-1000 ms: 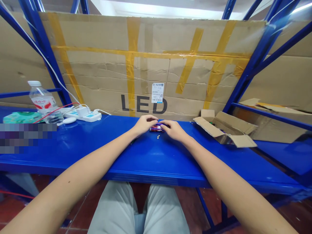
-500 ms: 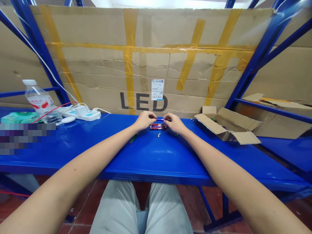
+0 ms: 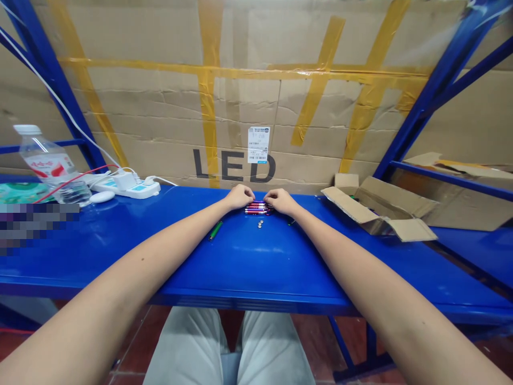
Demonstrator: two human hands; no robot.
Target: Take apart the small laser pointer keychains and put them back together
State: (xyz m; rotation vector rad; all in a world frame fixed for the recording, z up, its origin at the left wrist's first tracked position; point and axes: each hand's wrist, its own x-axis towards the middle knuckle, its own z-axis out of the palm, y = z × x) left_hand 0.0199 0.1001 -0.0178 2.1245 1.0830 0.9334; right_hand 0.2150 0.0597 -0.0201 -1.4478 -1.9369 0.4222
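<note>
Grips of left hand [image 3: 239, 197] and right hand [image 3: 281, 201] pinch the red cylinders [image 3: 257, 209] between them; we should squeeze evenly.

Storeroom: blue steel racking [image 3: 436, 80], flattened cartons [image 3: 280, 96]

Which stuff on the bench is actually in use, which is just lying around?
In use: red cylinders, likely batteries, between left hand and right hand; perhaps the small discs.
Lying about: green pen, water bottle, power strip, open cardboard box.

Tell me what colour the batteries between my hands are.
Batteries: red with purple, clearest in the head view.
</note>
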